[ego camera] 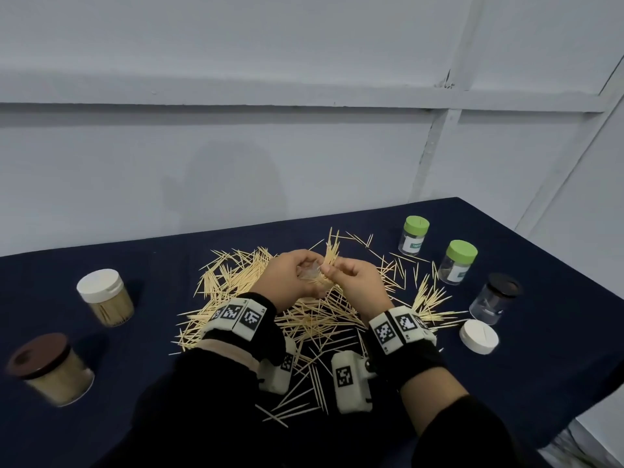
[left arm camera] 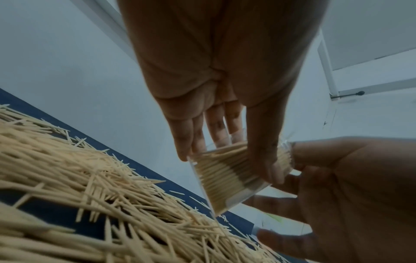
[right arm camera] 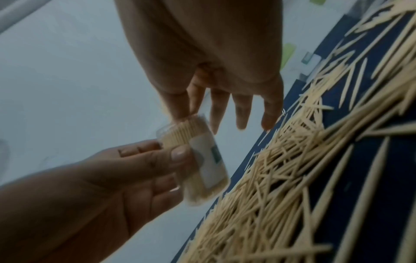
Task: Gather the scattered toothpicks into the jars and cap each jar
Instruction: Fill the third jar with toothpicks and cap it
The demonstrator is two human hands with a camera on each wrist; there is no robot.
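Above worktop centre, clear jar nearly full of toothpicks is gripped in left hand, thumb and fingers curled round it, mouth tilted toward right hand. Small bundle of toothpicks is pinched by right thumb and forefinger at jar mouth; other fingers are spread. Loose toothpick pile is scattered on dark cloth beneath. Two filled capped jars are seen at left; green-capped jars, black-capped jar and loose white cap at right.
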